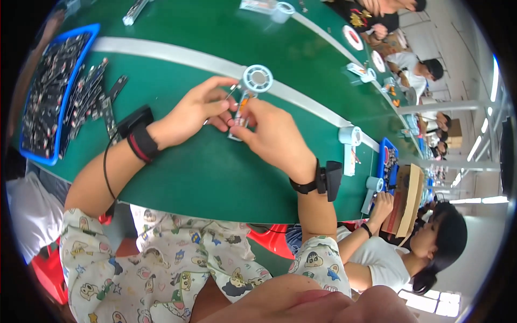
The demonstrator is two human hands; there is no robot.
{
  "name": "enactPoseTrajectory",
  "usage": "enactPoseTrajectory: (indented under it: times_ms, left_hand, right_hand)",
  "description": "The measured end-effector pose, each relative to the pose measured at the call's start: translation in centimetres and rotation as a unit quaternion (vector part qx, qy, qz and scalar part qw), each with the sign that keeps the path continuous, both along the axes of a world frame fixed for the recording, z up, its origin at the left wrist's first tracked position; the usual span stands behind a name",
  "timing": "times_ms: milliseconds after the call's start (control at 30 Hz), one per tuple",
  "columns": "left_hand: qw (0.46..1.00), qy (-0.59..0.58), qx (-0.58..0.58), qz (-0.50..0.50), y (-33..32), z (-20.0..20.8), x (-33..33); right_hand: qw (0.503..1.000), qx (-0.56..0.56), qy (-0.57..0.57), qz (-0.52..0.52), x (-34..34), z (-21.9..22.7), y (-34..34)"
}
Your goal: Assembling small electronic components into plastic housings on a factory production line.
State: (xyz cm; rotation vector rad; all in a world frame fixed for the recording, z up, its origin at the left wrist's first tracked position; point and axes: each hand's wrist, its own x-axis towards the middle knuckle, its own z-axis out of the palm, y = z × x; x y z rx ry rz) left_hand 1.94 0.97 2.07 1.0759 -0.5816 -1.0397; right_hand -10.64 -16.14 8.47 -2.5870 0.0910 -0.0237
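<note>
A light blue handheld fan housing (258, 79) with a round grilled head stands out in front of me, its handle pointing toward me with orange and white parts inside. My right hand (277, 134) is closed round the handle from the right, thumb and fingers pressed on it. From the left, my left hand (196, 113) meets the handle with its fingers bent in a pinch. Something thin and shiny shows between those fingertips, too small to name. The fingers hide part of the handle's inside.
A blue tray (59, 134) of small black circuit boards stands at the left, with more loose boards (89, 94) beside it. A pale strip (167, 52) crosses the green table (183, 183). Another fan housing (350, 137) lies at the right, near a co-worker's hand (383, 204) and a cardboard box (404, 202).
</note>
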Motion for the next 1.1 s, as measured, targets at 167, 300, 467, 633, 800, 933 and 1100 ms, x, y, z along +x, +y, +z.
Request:
enactPoseTrajectory:
  times_ms: [167,300,467,633,800,933,1100]
  left_hand:
    - [1.000,0.024,0.007,0.009,-0.6,1.1,-0.4]
    - [0.999,0.042,0.008,0.011,-0.9,1.2,-0.4]
    - [0.998,0.045,0.022,0.024,-1.2,1.1,-0.7]
    - [0.996,0.017,0.048,0.071,-1.0,1.5,-1.8]
    - [0.993,0.020,0.075,0.086,-1.4,1.6,-1.3]
    - [0.992,0.021,0.110,0.057,-1.2,1.8,-0.7]
    - [0.993,0.056,0.079,0.071,-1.2,1.9,-0.2]
  right_hand:
    - [1.000,0.003,0.022,0.009,-0.1,0.9,-1.1]
    - [0.999,0.029,0.028,0.010,-0.1,0.8,-1.1]
    - [0.999,0.012,-0.035,0.007,0.3,0.0,-0.5]
    - [0.989,-0.065,-0.130,0.033,0.1,-0.7,0.3]
    - [0.967,-0.136,-0.203,0.068,0.3,-1.6,0.3]
    - [0.956,-0.183,-0.216,0.082,0.3,-2.0,-0.1]
    - [0.952,-0.191,-0.221,0.086,0.8,-2.8,-1.0]
